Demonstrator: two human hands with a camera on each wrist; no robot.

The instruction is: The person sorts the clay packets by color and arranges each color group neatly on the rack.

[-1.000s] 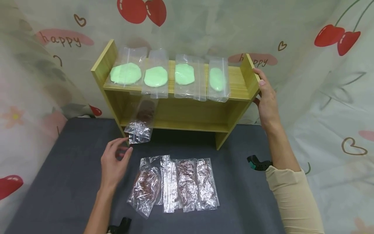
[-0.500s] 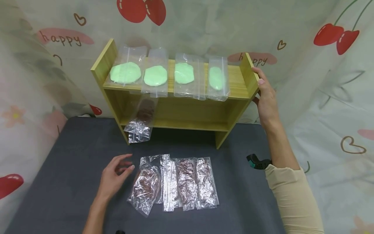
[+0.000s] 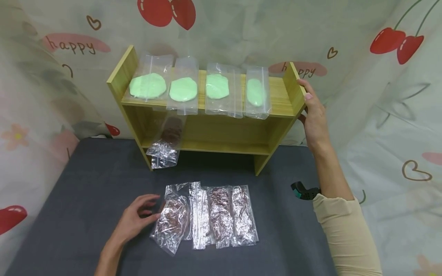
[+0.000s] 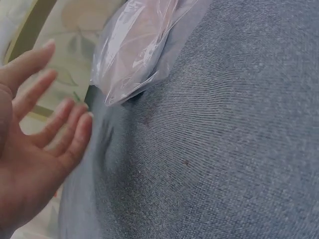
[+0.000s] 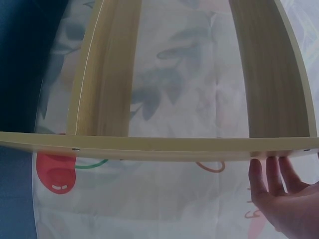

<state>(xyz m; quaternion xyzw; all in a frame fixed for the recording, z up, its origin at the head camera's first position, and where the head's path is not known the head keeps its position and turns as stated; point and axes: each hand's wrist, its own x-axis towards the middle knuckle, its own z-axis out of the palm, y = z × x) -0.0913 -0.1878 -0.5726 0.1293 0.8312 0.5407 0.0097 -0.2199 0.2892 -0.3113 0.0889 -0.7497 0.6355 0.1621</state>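
My left hand [image 3: 137, 217] is beside the leftmost clear zip bag [image 3: 172, 220] with brown contents, lying on the dark table. Its fingers are relaxed and bent loosely; in the left wrist view the hand [image 4: 45, 149] is apart from the bag [image 4: 134, 47]. A wooden shelf [image 3: 224, 134] stands at the back. At its right side panel, my right hand [image 3: 315, 120] holds the edge; in the right wrist view the fingers [image 5: 275, 179] touch the panel's outer face. Another brown-filled bag [image 3: 171, 132] lies on the lower board at left, its end hanging over.
Several clear bags with pale green discs, such as the left one [image 3: 148, 86], line the top board. More shiny brown-filled bags [image 3: 221, 216] lie side by side on the table [image 3: 276, 230]. Behind the shelf hangs a printed curtain [image 3: 238, 34].
My left hand has moved from the hanging bag's lower end toward me, down to the leftmost table bag. My right hand stays at the shelf's side panel.
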